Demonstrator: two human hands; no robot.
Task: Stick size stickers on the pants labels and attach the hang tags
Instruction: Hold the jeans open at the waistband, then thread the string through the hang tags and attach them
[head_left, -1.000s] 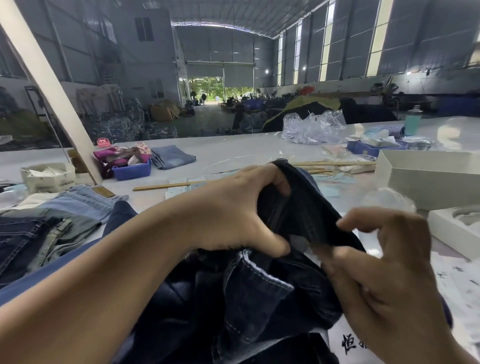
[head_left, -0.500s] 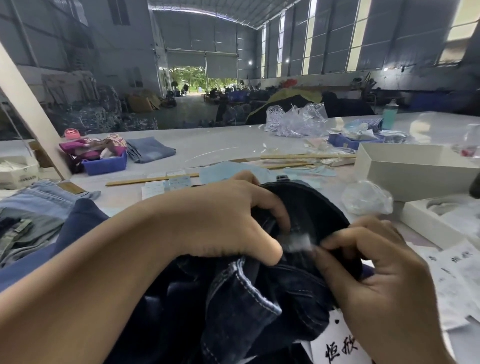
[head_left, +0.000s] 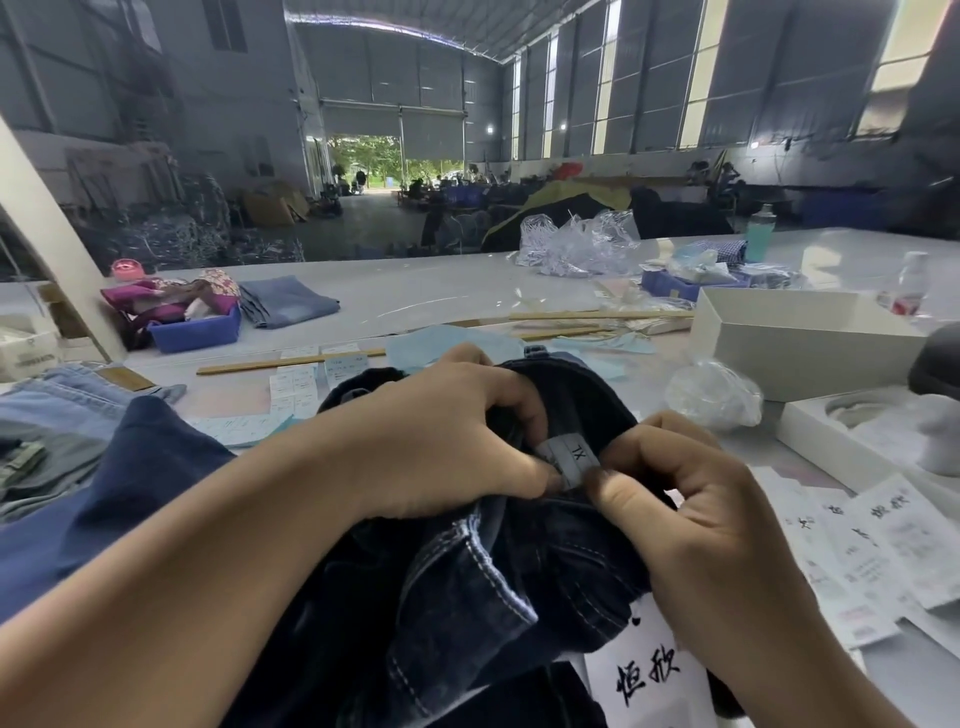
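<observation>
Dark denim pants (head_left: 483, 582) lie bunched on the table in front of me, waistband turned up. A small grey label (head_left: 571, 460) printed "XL" sticks out of the waistband. My left hand (head_left: 441, 441) grips the waistband fabric, its thumb pressing the label's left edge. My right hand (head_left: 691, 519) pinches the label's right side between thumb and forefinger. White hang tags (head_left: 872, 545) with black characters lie spread at the right, and one tag (head_left: 649, 670) shows under the pants. Sticker sheets (head_left: 296, 387) lie beyond the pants.
A stack of lighter jeans (head_left: 62, 415) sits at the left. An open white box (head_left: 795, 343) and its lid (head_left: 852, 436) stand at the right, with a clear plastic bag (head_left: 711, 395) beside them. A blue bin (head_left: 195, 330), wooden sticks (head_left: 291, 361) and folded jeans (head_left: 288, 301) lie farther back.
The pants came down from a raised hold onto the table. Both hands worked the waistband open, and the grey label now shows fully between thumb and fingers.
</observation>
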